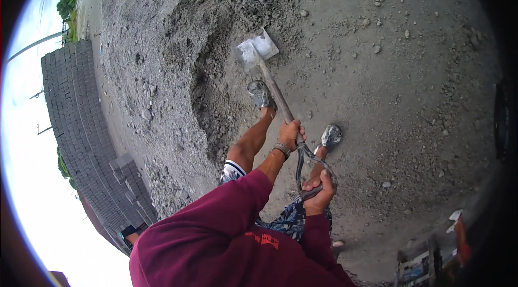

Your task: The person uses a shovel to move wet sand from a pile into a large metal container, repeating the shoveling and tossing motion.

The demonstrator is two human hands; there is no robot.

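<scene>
A gravel heap [151, 87] and stacked grey blocks [81, 109] mark an outdoor yard [377, 93].

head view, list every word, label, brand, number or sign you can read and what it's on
Nothing can be read with confidence.
Maroon top: a small red print on the chest, too small and blurred to quote.
Shovel: no lettering can be made out.
Wristband: too small to tell whether it bears any marking.

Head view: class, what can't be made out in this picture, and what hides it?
In the head view:
Shovel shaft: stretch covered by the left hand.
Shovel grip: partly hidden inside the right hand.
Dark object, right edge: lost against the dark rim; kind unclear.
Clutter, lower right: blurred, cut off by the lower edge.
</scene>
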